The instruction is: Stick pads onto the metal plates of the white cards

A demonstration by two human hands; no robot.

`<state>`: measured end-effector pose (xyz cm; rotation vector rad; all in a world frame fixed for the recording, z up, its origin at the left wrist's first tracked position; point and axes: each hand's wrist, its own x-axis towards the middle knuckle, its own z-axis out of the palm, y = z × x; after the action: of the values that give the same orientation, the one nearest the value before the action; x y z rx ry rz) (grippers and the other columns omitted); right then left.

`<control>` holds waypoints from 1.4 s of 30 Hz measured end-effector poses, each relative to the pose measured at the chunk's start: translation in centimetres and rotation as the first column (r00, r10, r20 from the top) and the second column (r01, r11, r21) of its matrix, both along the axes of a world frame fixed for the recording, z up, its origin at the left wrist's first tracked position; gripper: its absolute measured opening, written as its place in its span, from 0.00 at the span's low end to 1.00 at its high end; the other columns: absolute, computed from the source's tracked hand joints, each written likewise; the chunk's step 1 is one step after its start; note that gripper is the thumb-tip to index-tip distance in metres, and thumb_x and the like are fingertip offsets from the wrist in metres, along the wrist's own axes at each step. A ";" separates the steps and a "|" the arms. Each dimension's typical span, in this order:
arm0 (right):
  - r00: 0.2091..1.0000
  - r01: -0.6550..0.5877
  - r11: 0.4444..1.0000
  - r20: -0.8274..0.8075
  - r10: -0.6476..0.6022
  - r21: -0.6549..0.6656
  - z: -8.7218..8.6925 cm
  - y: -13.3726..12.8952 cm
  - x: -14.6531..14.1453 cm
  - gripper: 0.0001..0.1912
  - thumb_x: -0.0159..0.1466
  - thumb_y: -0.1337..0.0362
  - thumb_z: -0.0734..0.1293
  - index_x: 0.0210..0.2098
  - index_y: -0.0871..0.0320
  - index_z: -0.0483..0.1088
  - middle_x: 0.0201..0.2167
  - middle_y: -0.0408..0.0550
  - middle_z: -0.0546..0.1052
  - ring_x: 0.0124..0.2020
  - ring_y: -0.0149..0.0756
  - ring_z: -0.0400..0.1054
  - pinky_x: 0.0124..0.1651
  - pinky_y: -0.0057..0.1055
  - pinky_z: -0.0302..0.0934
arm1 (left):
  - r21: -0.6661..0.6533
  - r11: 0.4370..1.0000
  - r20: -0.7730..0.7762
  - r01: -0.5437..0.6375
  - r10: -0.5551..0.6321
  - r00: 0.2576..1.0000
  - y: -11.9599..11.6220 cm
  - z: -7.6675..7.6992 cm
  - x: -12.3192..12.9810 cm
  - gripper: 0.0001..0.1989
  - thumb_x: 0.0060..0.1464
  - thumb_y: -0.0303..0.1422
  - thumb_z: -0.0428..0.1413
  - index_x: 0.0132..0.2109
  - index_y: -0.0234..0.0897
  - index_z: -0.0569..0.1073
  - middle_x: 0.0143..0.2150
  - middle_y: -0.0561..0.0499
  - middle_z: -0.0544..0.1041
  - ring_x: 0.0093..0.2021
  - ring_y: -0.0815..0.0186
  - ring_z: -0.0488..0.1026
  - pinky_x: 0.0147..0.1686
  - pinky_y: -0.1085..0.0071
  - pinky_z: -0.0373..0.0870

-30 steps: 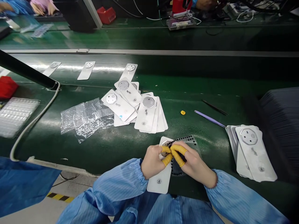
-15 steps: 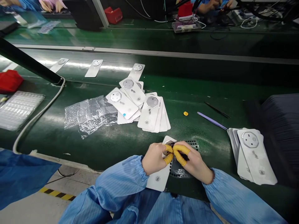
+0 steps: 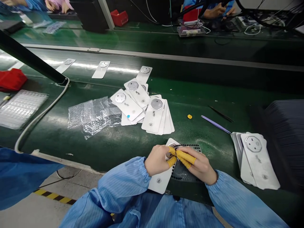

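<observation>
My left hand [image 3: 158,160] and my right hand [image 3: 199,163] meet fingertip to fingertip, with yellow finger cots on the thumbs and fingers. Both are closed in a pinch; whatever lies between the tips is too small and hidden to name. Beneath my left hand lies a white phone back cover [image 3: 162,181] with a round camera ring, partly covered by my fingers. Under my right hand is a clear sheet with rows of black dots [image 3: 184,176], beside the cover's right edge.
Stacked white covers [image 3: 152,118] lie ahead, beside clear bubble bags [image 3: 96,118]. To the right are purple tweezers [image 3: 215,123], dark tweezers [image 3: 220,113], a yellow round piece [image 3: 189,117], another cover stack [image 3: 262,164] and a dark rack [image 3: 285,136]. A black post [image 3: 33,58] slants at left.
My right hand's fingers have straightened a little and shifted slightly at the pinch. My left hand stays nearly in place over the cover. The camera view has moved slightly.
</observation>
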<state>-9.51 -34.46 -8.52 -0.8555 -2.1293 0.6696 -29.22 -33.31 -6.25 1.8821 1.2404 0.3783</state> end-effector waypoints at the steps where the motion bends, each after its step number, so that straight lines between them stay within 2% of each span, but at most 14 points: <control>1: 1.000 -0.001 1.000 0.007 0.001 0.019 0.0 0.0 0.0 0.22 0.64 0.73 0.62 0.57 0.56 0.63 0.47 0.54 0.75 0.47 0.39 0.72 0.48 0.33 0.72 | 0.004 1.000 -0.002 0.005 -0.005 1.000 0.0 0.0 0.0 0.06 0.49 0.29 0.56 0.35 0.35 0.77 0.27 0.52 0.74 0.26 0.67 0.69 0.29 0.74 0.64; 7: 0.999 0.026 0.996 0.020 -0.027 0.084 -0.2 -0.4 -0.4 0.24 0.63 0.74 0.62 0.58 0.57 0.62 0.48 0.58 0.74 0.49 0.42 0.71 0.49 0.37 0.71 | 0.022 0.999 -0.004 0.039 -0.039 0.999 0.0 0.0 -0.1 0.04 0.48 0.28 0.56 0.33 0.35 0.75 0.28 0.52 0.74 0.27 0.66 0.70 0.30 0.73 0.64; 13: 0.999 0.041 0.999 0.021 -0.040 -0.007 -0.4 -0.2 -0.6 0.19 0.65 0.71 0.61 0.55 0.56 0.63 0.44 0.55 0.74 0.44 0.38 0.72 0.44 0.32 0.71 | 0.026 0.999 -0.015 0.030 -0.030 0.999 0.0 0.0 0.0 0.03 0.49 0.29 0.56 0.31 0.36 0.74 0.27 0.53 0.74 0.27 0.67 0.70 0.29 0.74 0.64; 20: 0.999 0.032 0.997 -0.032 -0.035 -0.065 -0.7 -0.5 -0.2 0.19 0.63 0.73 0.63 0.53 0.54 0.66 0.47 0.53 0.74 0.48 0.40 0.71 0.49 0.35 0.69 | 0.029 0.999 -0.011 0.036 -0.036 0.999 0.0 0.0 -0.3 0.03 0.49 0.29 0.56 0.31 0.34 0.75 0.28 0.50 0.75 0.28 0.65 0.71 0.29 0.72 0.65; 25: 0.991 0.095 0.971 -0.072 -0.114 -0.221 0.1 0.2 -1.0 0.08 0.65 0.69 0.62 0.42 0.57 0.70 0.39 0.52 0.75 0.39 0.36 0.73 0.39 0.30 0.71 | 0.005 0.998 0.037 0.068 -0.068 0.997 0.2 -0.1 0.0 0.07 0.49 0.27 0.56 0.37 0.37 0.78 0.30 0.51 0.78 0.29 0.65 0.74 0.31 0.73 0.68; 29: 0.977 0.161 0.941 -0.087 -0.195 -0.298 0.4 0.6 -1.2 0.05 0.66 0.67 0.61 0.39 0.57 0.68 0.37 0.51 0.74 0.35 0.33 0.72 0.32 0.26 0.70 | -0.034 0.996 0.072 0.078 -0.075 0.995 0.8 0.3 -1.3 0.10 0.50 0.30 0.58 0.41 0.38 0.78 0.38 0.49 0.81 0.36 0.61 0.77 0.40 0.70 0.72; 31: 0.970 0.192 0.940 -0.091 -0.226 -0.281 0.2 0.5 -1.0 0.04 0.65 0.68 0.63 0.39 0.57 0.69 0.39 0.51 0.73 0.38 0.35 0.71 0.36 0.30 0.71 | -0.038 0.999 0.098 0.000 0.004 0.995 0.9 1.1 -3.1 0.16 0.52 0.31 0.57 0.49 0.37 0.75 0.46 0.46 0.79 0.45 0.57 0.77 0.46 0.67 0.71; 33: 0.966 0.211 0.946 -0.098 -0.241 -0.246 0.1 0.3 -0.8 0.05 0.63 0.69 0.65 0.39 0.56 0.70 0.40 0.52 0.73 0.41 0.37 0.70 0.41 0.34 0.69 | -0.021 0.984 0.120 -0.179 0.180 0.976 0.3 2.3 -5.2 0.27 0.53 0.31 0.56 0.60 0.36 0.65 0.51 0.43 0.77 0.48 0.55 0.76 0.48 0.64 0.71; 35: 0.965 0.217 0.949 -0.100 -0.244 -0.228 0.2 0.4 -0.6 0.07 0.62 0.71 0.66 0.39 0.55 0.71 0.41 0.51 0.72 0.42 0.38 0.69 0.44 0.36 0.67 | -0.021 0.924 0.159 -0.382 0.381 0.911 -0.9 3.5 -6.7 0.37 0.53 0.30 0.56 0.67 0.37 0.49 0.47 0.42 0.78 0.42 0.56 0.77 0.44 0.64 0.73; 37: 0.959 0.220 0.935 -0.115 -0.260 -0.279 0.7 0.6 -0.5 0.08 0.61 0.71 0.67 0.39 0.54 0.71 0.40 0.50 0.72 0.41 0.38 0.69 0.42 0.35 0.66 | -0.097 0.878 0.227 -0.468 0.477 0.849 -2.3 4.5 -7.0 0.44 0.54 0.31 0.56 0.69 0.37 0.38 0.40 0.45 0.79 0.35 0.58 0.78 0.38 0.66 0.75; 38: 0.952 0.223 0.921 -0.133 -0.276 -0.320 1.2 0.7 -0.5 0.08 0.60 0.71 0.67 0.38 0.53 0.71 0.40 0.49 0.72 0.41 0.39 0.68 0.41 0.35 0.66 | -0.163 0.873 0.272 -0.459 0.487 0.830 -2.8 4.9 -6.6 0.44 0.54 0.32 0.57 0.69 0.37 0.38 0.39 0.46 0.80 0.33 0.59 0.78 0.36 0.67 0.75; 39: 0.940 0.230 0.907 -0.159 -0.301 -0.353 1.8 0.8 -0.5 0.08 0.60 0.71 0.67 0.38 0.52 0.71 0.40 0.49 0.71 0.41 0.39 0.68 0.40 0.35 0.66 | -0.227 0.876 0.310 -0.426 0.479 0.821 -3.3 5.1 -5.9 0.41 0.55 0.33 0.57 0.68 0.38 0.43 0.39 0.46 0.80 0.33 0.60 0.78 0.34 0.68 0.75; 41: 0.913 0.274 0.899 -0.202 -0.356 -0.342 3.4 0.6 -0.6 0.08 0.60 0.71 0.67 0.37 0.51 0.70 0.39 0.48 0.71 0.40 0.39 0.68 0.40 0.36 0.66 | -0.314 0.885 0.350 -0.343 0.444 0.825 -3.8 5.5 -4.2 0.29 0.54 0.35 0.58 0.61 0.37 0.61 0.39 0.47 0.81 0.32 0.60 0.78 0.32 0.68 0.75; 42: 0.909 0.307 0.910 -0.198 -0.367 -0.279 4.3 0.3 -0.7 0.10 0.59 0.72 0.68 0.37 0.51 0.70 0.39 0.47 0.71 0.40 0.39 0.67 0.43 0.38 0.65 | -0.330 0.890 0.356 -0.315 0.427 0.831 -3.8 5.6 -3.3 0.23 0.53 0.35 0.59 0.55 0.37 0.68 0.37 0.48 0.81 0.31 0.60 0.78 0.31 0.69 0.74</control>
<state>-10.19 -34.11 -4.24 -1.1772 -1.6425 0.8135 -32.50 -37.15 -0.61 1.2393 1.2809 0.7532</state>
